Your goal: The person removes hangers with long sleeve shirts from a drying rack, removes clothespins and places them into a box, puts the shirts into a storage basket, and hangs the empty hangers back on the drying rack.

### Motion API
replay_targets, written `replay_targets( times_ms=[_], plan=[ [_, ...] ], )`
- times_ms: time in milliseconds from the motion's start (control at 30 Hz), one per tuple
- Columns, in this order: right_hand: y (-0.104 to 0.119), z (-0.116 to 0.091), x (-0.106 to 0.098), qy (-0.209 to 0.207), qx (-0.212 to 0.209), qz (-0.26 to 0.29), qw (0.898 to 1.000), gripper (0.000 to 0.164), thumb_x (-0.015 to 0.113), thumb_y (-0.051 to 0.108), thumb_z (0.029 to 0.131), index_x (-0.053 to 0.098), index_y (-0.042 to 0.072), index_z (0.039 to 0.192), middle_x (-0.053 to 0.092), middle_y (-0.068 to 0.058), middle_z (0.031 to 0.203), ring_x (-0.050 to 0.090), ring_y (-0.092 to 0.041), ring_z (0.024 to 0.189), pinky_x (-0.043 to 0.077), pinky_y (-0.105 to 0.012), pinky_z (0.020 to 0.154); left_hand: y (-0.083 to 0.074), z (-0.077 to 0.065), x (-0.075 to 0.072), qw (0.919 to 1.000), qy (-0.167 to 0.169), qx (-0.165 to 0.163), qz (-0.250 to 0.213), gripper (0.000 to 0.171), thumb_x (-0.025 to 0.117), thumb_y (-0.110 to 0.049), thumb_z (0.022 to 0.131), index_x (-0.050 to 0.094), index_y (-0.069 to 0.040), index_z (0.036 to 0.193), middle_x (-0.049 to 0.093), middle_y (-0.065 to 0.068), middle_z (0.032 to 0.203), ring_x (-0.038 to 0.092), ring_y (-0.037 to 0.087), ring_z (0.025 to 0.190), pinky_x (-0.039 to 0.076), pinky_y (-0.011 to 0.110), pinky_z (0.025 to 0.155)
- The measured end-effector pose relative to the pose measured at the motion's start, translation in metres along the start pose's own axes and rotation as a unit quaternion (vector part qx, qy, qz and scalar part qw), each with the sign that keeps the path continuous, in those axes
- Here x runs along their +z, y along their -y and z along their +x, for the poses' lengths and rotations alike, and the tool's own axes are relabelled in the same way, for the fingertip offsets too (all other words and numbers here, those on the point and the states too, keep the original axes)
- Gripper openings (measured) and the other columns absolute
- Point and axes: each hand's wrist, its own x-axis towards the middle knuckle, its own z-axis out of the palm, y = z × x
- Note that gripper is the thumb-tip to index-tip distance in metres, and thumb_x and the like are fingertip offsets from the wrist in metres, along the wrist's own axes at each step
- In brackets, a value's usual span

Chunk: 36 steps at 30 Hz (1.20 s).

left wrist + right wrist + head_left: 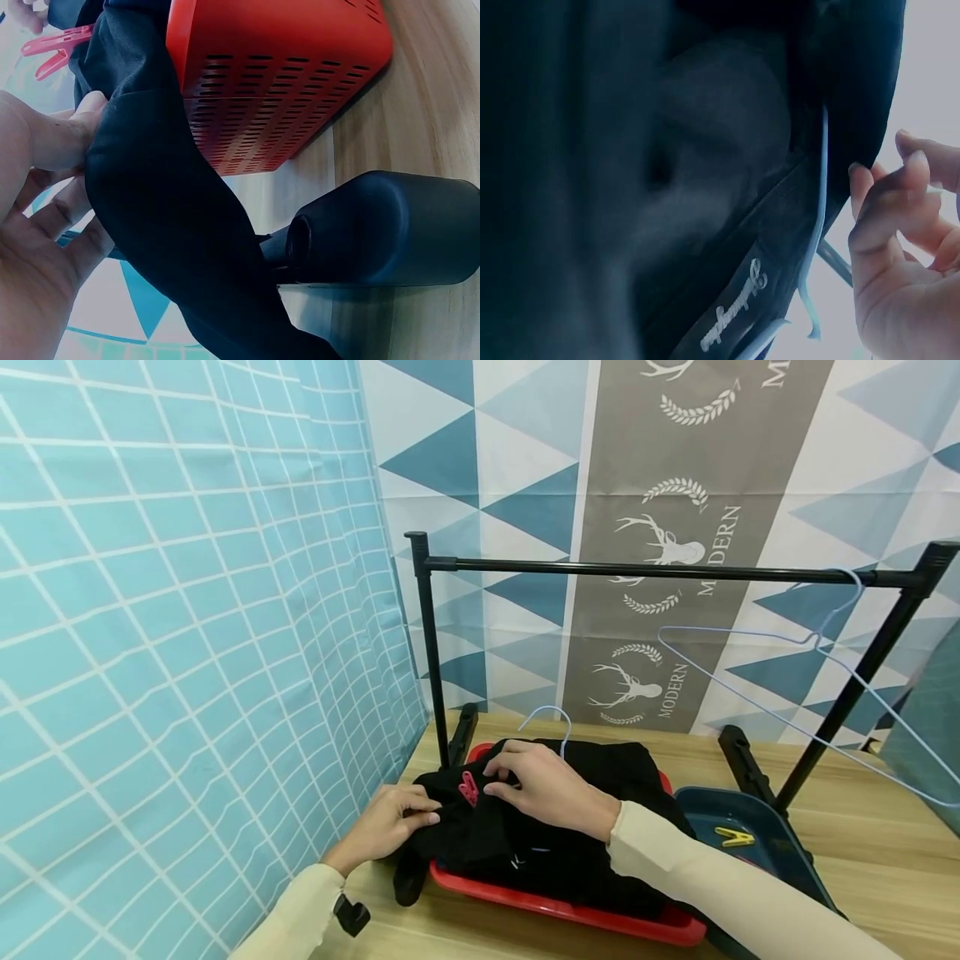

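A black garment lies heaped over a red basket, part of it hanging off the left side. My left hand pinches its left edge, thumb on the near face and fingers behind. A pink clothespin is attached to the cloth between my hands. My right hand is beside it, fingers loosely bent, fingertips at the garment's edge with nothing visible between them. From the garment sticks the hook of a light-blue hanger. The right wrist view shows this hanger beside a label with white script.
A black rack stands behind the basket, with another light-blue hanger on its bar at the right. Right of the basket sits a dark blue tray holding a yellow clothespin. A tiled-pattern curtain borders the left.
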Motion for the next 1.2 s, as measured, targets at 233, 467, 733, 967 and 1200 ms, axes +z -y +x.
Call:
replay_targets(
  times_ms=[233, 467, 733, 967, 1200],
  plan=[
    [0.008, 0.009, 0.007, -0.011, -0.001, -0.033, 0.999, 0.021, 0.076, 0.029, 0.096, 0.077, 0.014, 0.112, 0.058, 0.003, 0.102, 0.051, -0.006, 0.069, 0.043, -0.022, 0.059, 0.000, 0.000, 0.000, 0.9999, -0.002, 0.007, 0.010, 0.014, 0.079, -0.009, 0.090, 0.083, -0.011, 0.104, 0.069, -0.010, 0.085, 0.054, 0.000, 0.067, 0.045, 0.021, 0.059],
    [0.013, 0.018, 0.015, 0.020, -0.018, -0.035, 0.999, 0.025, 0.073, 0.028, 0.098, 0.076, 0.011, 0.116, 0.071, -0.001, 0.107, 0.061, -0.006, 0.076, 0.047, -0.019, 0.059, -0.001, 0.000, 0.000, 1.0000, 0.004, -0.005, 0.006, 0.015, 0.078, -0.012, 0.092, 0.083, -0.013, 0.106, 0.068, -0.015, 0.086, 0.054, -0.001, 0.066, 0.046, 0.021, 0.059],
    [0.016, 0.023, 0.019, 0.030, -0.028, -0.017, 0.999, 0.023, 0.079, 0.024, 0.094, 0.072, 0.014, 0.113, 0.071, 0.004, 0.093, 0.054, 0.000, 0.064, 0.044, -0.018, 0.053, -0.001, 0.000, 0.000, 0.9999, -0.003, 0.007, 0.010, 0.013, 0.078, -0.010, 0.091, 0.084, -0.012, 0.103, 0.069, -0.012, 0.085, 0.057, 0.000, 0.068, 0.046, 0.021, 0.059],
    [0.019, 0.023, 0.024, 0.045, -0.053, -0.077, 0.995, 0.044, 0.082, 0.033, 0.090, 0.072, 0.009, 0.126, 0.068, 0.001, 0.096, 0.051, -0.002, 0.059, 0.042, -0.015, 0.050, -0.003, 0.000, 0.000, 0.9999, -0.002, 0.000, 0.015, 0.012, 0.079, -0.010, 0.091, 0.083, -0.012, 0.102, 0.069, -0.011, 0.086, 0.057, 0.000, 0.069, 0.047, 0.022, 0.060],
    [0.017, 0.020, 0.028, 0.029, -0.080, -0.112, 0.990, 0.031, 0.082, 0.036, 0.090, 0.077, 0.014, 0.112, 0.067, 0.002, 0.096, 0.053, -0.004, 0.059, 0.040, -0.014, 0.050, -0.003, 0.000, 0.001, 0.9999, -0.007, 0.007, 0.014, 0.014, 0.078, -0.008, 0.091, 0.083, -0.011, 0.104, 0.071, -0.009, 0.088, 0.059, 0.000, 0.071, 0.048, 0.022, 0.061]
  ],
)
